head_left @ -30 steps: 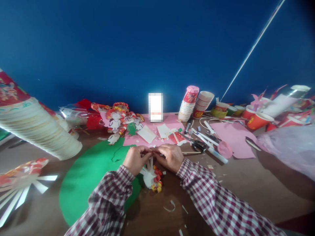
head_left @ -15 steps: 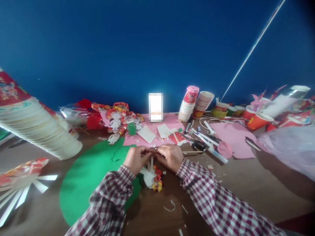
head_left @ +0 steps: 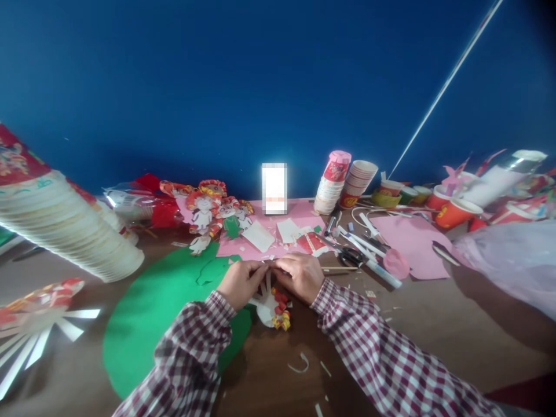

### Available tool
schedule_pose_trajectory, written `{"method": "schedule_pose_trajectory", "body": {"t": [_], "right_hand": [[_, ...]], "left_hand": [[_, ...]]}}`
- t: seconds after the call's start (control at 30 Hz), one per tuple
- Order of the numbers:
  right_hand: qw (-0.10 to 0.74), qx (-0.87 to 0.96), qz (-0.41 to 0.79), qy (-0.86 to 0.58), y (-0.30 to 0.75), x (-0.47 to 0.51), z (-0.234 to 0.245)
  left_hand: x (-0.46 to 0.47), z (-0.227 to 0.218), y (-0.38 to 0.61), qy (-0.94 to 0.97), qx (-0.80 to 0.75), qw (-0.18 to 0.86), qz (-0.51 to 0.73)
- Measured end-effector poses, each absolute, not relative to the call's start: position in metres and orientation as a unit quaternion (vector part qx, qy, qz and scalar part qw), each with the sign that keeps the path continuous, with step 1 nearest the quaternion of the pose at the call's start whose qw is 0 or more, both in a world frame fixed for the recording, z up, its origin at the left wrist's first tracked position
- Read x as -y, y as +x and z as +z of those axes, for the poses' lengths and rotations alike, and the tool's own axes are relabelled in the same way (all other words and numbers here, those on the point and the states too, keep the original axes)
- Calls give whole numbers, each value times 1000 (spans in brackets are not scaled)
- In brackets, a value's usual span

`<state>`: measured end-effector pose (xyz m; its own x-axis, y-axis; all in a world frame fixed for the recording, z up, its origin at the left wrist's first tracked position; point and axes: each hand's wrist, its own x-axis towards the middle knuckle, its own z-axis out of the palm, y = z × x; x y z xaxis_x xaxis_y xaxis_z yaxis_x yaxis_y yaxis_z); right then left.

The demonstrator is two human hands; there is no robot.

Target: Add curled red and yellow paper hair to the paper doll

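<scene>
Paper cup craft (head_left: 266, 310) is held low at the brown counter (head_left: 412, 330), just beside one big green paper circle (head_left: 147, 313). Whether it rests on the counter cannot be told. It is white, with thin strips cut in it and small red and yellow curls on its right side. One strip is pinched at the top by both hands. The left hand (head_left: 240, 282) and the right hand (head_left: 300, 277) are pressed close together, and the fingers (head_left: 259, 267) of each are closed tight on that strip.

Two pink sheets are seen behind the hands: the middle pink sheet (head_left: 304, 213) and the right pink sheet (head_left: 412, 237). One pair of black scissors (head_left: 351, 255) lies between them. Two upright cup stacks (head_left: 332, 182) stand at the back by the blue wall (head_left: 217, 87). One long cup stack (head_left: 65, 226) lies tipped over at the left.
</scene>
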<state>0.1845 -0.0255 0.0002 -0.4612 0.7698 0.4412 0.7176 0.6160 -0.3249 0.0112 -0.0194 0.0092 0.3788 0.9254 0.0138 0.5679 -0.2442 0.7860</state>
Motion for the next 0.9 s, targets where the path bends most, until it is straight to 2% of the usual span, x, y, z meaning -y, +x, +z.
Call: {"method": "schedule_pose_trajectory", "body": {"t": [0.33,0.9], "right_hand": [[277,855,54,-434,184,26,-2],[268,853,50,-445,184,26,1]], "left_hand": [[19,11,12,752,-519,332,234],[19,4,11,713,-511,404,260]]}}
